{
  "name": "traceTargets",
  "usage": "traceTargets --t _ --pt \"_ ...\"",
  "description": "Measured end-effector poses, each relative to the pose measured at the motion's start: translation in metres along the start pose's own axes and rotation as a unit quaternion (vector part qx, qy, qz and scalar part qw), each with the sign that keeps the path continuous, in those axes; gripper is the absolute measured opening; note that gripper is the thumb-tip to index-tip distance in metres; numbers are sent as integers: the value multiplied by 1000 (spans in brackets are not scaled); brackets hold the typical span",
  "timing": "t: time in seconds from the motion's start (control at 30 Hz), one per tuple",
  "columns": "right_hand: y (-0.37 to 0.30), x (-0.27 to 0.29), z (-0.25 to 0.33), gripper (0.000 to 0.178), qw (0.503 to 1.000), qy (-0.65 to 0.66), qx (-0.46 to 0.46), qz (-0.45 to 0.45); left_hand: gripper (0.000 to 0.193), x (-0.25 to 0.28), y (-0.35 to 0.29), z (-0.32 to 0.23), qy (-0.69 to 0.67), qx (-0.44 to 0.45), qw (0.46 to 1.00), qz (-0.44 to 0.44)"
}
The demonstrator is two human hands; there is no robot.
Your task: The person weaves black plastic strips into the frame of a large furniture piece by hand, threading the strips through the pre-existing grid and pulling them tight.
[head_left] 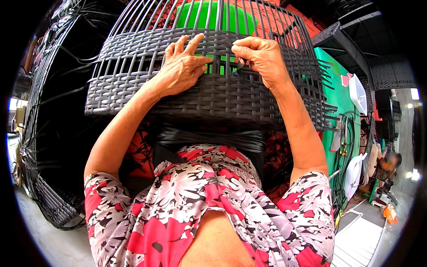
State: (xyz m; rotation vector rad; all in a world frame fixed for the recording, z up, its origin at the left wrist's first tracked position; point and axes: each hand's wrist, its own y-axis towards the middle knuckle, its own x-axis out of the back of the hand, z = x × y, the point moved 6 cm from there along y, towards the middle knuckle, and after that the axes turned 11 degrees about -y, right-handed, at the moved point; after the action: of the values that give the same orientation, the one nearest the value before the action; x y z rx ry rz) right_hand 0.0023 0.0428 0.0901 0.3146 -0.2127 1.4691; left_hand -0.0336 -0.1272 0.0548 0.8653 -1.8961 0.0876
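Observation:
A dark grey wicker panel [222, 100] stands in front of me, with tight rows of flat strands along its near edge and bare upright rods [133, 20] beyond. My left hand [180, 69] lies on the weave just left of the middle, fingers stretched and spread across the gap between two woven bands. To its right, my right hand [262, 60] is closed in a pinch over the same gap. A short dark strand [240, 64] hangs below its fingertips and appears held there; its other end is hard to trace.
Behind the rods show a bright green surface [209, 15] and red material. A large dark woven piece with loose strands [58, 93] stands at the left. On the right are a green board [331, 84], a white container [357, 94], hanging cords and, farther off, another person [388, 167].

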Motion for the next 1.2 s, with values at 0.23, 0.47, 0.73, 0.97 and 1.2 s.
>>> traceTargets --t 0.23,0.47,0.73,0.97,1.2 --pt "9 -9 4 16 946 -316 -16 73 26 -12 22 0 40 97 993 47" --pt "11 -24 0 15 904 -417 15 95 23 -13 22 6 -11 112 994 4" --pt "9 -23 1 16 930 -354 2 97 23 -14 19 14 -39 78 996 -24" --pt "15 -19 -3 10 946 -309 -10 101 19 -13 19 11 -51 62 995 -55" --pt "21 -19 -19 7 971 -133 -74 184 16 -11 18 10 -66 65 994 -57"
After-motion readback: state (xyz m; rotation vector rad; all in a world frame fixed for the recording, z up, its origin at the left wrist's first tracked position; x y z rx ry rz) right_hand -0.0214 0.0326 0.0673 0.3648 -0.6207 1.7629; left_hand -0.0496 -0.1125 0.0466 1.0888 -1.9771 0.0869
